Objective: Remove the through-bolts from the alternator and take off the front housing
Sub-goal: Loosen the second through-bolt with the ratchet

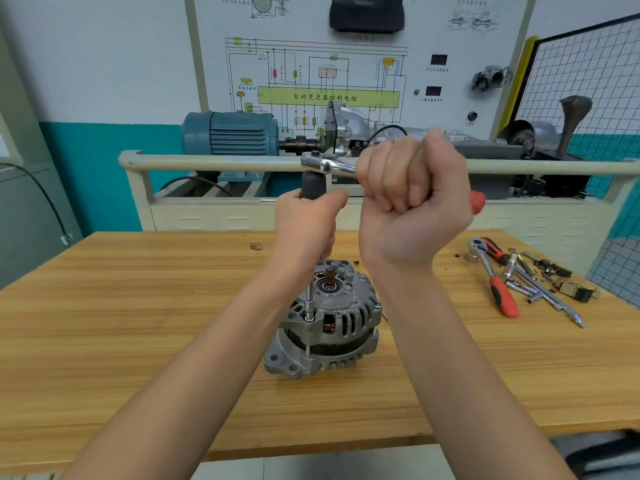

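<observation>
— Forearms reach in; where's the ribbed silver aluminium alternator (325, 320)?
— Directly beneath both hands. Left hand (304, 220) grips the upright grey extension (310, 292) onto the bolt; right hand (408, 188) clenches the chrome red-handled ratchet (329, 165), lying crosswise.

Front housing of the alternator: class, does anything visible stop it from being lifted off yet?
Yes. A through-bolt sits in the front housing, with the extension bar on it; another bolt shows at the right edge.
</observation>
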### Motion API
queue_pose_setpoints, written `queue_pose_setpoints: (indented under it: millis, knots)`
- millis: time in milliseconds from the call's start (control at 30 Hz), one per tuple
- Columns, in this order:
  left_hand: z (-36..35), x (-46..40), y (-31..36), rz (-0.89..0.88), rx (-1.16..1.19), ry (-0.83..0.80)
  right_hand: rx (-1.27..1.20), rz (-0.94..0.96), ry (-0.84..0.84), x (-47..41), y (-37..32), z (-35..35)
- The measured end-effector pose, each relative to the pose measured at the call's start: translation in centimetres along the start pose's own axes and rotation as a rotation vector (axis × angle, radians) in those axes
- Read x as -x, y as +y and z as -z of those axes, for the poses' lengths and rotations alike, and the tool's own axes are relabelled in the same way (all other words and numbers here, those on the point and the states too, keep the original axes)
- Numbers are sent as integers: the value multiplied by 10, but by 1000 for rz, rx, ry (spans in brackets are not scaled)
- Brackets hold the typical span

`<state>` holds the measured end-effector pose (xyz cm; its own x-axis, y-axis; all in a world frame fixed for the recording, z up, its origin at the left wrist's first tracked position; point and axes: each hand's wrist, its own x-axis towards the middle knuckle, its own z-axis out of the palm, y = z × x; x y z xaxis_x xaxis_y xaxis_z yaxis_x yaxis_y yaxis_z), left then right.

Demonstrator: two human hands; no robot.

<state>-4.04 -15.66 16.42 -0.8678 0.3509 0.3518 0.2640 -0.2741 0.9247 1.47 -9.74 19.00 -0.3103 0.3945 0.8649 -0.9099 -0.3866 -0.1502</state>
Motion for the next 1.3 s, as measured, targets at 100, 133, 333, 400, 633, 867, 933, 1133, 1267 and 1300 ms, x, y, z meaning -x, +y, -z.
queue_pose_setpoints:
  millis: [100, 133, 333, 400, 633, 867, 933, 1133, 1267, 1300]
  knots:
    - [0, 0, -2, -26, -5, 56, 222, 144, -56, 8, 6, -10]
    - [1, 0, -2, -23, -6, 40, 219, 132, -50, 7, 7, -10]
    - [22, -7, 4, 65, 82, -422, -283, -255, 116, -16, -7, 14]
    - [28, -11, 9, 93, 82, -610, -448, -363, 224, -22, -7, 23]
    - [21, -11, 6, 127, 118, -465, -395, -316, 277, -21, -3, 20]
    - [-1, -2, 3, -27, 11, 9, 239, 107, -38, 8, 3, -7]
    - [-1, -2, 2, -41, 1, 15, 258, 112, -47, 8, 4, -8]
    - [20, -9, 6, 22, 14, -356, -255, -265, 68, -19, -4, 18]
    - [23, -13, 11, 113, 97, -596, -547, -435, 279, -28, 1, 34]
    - [22, -13, 11, 127, 119, -601, -564, -437, 302, -28, 2, 35]
